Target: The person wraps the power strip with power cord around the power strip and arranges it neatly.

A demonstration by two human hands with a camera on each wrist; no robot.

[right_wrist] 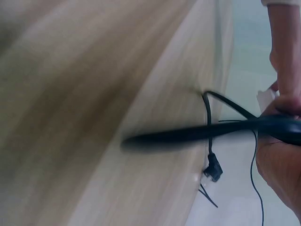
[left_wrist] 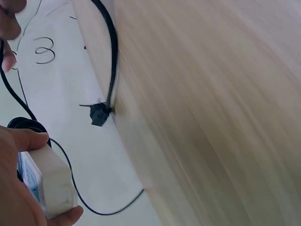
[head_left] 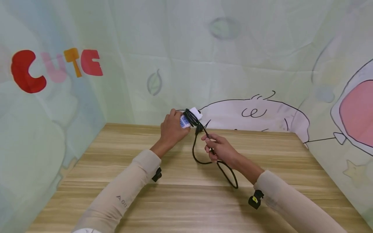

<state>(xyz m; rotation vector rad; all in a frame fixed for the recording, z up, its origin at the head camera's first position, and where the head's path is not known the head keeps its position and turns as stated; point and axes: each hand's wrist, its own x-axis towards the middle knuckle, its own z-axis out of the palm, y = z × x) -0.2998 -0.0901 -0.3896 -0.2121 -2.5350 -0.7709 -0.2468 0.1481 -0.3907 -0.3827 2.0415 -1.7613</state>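
Note:
A white power strip point(head_left: 196, 112) with blue socket faces is gripped at its left end by my left hand point(head_left: 173, 127). Several turns of black cord point(head_left: 190, 118) are wound around the strip's middle. My right hand point(head_left: 221, 149) holds the loose length of this cord between thumb and fingers, just right of the strip. From that hand a loop of cord hangs over the table, and the black plug point(head_left: 198, 128) dangles below the strip. In the left wrist view, the thumb presses the strip's white casing point(left_wrist: 59, 183). The right wrist view shows the cord blurred across its middle.
A wood-grain table point(head_left: 186, 207) lies under both hands. Behind it hangs a pale printed cloth point(head_left: 186, 64) with cartoon drawings, and coloured letters point(head_left: 91, 63) on the left. Small black wrist cameras point(head_left: 255, 199) are strapped at both sleeves.

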